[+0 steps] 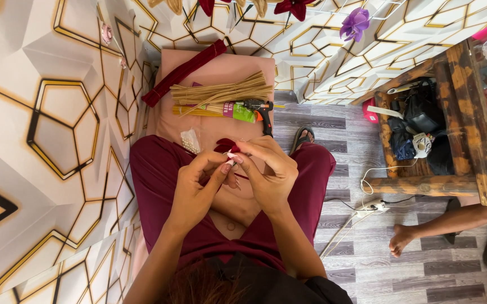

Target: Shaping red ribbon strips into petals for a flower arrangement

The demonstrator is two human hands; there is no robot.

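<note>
My left hand (198,186) and my right hand (268,171) meet over my lap, fingertips pinched together on a small dark red fabric piece (226,146). Both hands hold it between thumb and fingers. I sit cross-legged in maroon trousers. Just beyond my knees, on a pink cloth (221,70), lie a bundle of thin wooden sticks (221,93), a black and orange glue gun (263,112), a small clear bag of white beads (190,141) and a long dark red roll (184,73).
A wooden table (463,112) with bags on its lower shelf stands at the right. Another person's bare foot (404,236) rests on the grey plank floor near a white power strip (370,209). Patterned wall panels close the left side. Fabric flowers (356,22) hang ahead.
</note>
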